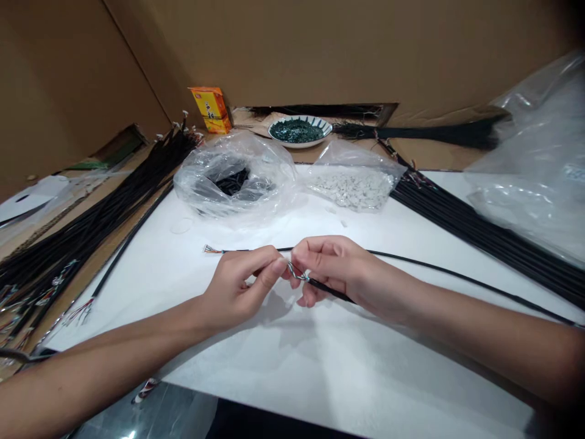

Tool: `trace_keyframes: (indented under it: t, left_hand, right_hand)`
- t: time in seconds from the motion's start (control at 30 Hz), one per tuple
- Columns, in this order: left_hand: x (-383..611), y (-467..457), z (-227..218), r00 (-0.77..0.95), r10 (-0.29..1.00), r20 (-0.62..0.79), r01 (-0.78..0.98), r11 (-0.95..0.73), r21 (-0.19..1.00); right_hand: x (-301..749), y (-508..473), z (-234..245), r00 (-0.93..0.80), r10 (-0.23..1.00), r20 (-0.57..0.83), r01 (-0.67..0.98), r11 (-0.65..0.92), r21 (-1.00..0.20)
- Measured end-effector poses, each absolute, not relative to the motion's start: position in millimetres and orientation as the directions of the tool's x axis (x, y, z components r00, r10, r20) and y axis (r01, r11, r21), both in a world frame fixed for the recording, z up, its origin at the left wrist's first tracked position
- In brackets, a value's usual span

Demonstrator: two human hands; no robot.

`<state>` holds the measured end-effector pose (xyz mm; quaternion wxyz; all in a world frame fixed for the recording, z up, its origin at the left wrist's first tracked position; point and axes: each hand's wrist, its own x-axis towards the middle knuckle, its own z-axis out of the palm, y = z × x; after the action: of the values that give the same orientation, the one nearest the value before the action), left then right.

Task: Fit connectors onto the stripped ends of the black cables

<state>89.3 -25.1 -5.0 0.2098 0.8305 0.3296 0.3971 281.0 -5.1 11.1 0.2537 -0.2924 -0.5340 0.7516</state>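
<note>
Cardboard walls (pixel 320 49) behind bench (pixel 292 372) with white cover. Thin black cable (pixel 411 261) runs nearly left-right, coloured wires (pixel 212 249) at left end. Left hand (pixel 237 286) and right hand (pixel 329 271) pinch bared silver wires (pixel 296 272) between fingers, close together. Open white room below hands; black cable bundles (pixel 479 238) at right edge.

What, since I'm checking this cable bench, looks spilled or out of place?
A few loose white pieces lie on the white sheet, just outside the clear plastic bag of similar white pieces, so they look spilled.
</note>
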Motion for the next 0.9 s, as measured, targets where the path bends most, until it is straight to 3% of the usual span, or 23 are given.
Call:
trace_keyframes:
  t: [0.17,0.43,0.9]
  left_hand:
    - [86.7,-23.9,-5.8,0.481,0.682,0.551,0.386,-0.729,0.565]
    - [86.6,-24.8,-6.7,0.467,0.697,0.544,0.388,-0.715,0.582]
    - [84.9,-23.2,-10.0,0.41,0.831,0.376,0.329,-0.519,0.789]
  right_hand:
    - [284.9,-0.7,16.5,-0.77,0.568,-0.293,0.044,-0.411,-0.911]
    - [283.2,2.0,14.4,-0.725,0.606,-0.327,-0.015,-0.488,-0.873]
    - [284.2,1.0,11.7,-0.656,0.695,-0.294,-0.14,-0.495,-0.858]
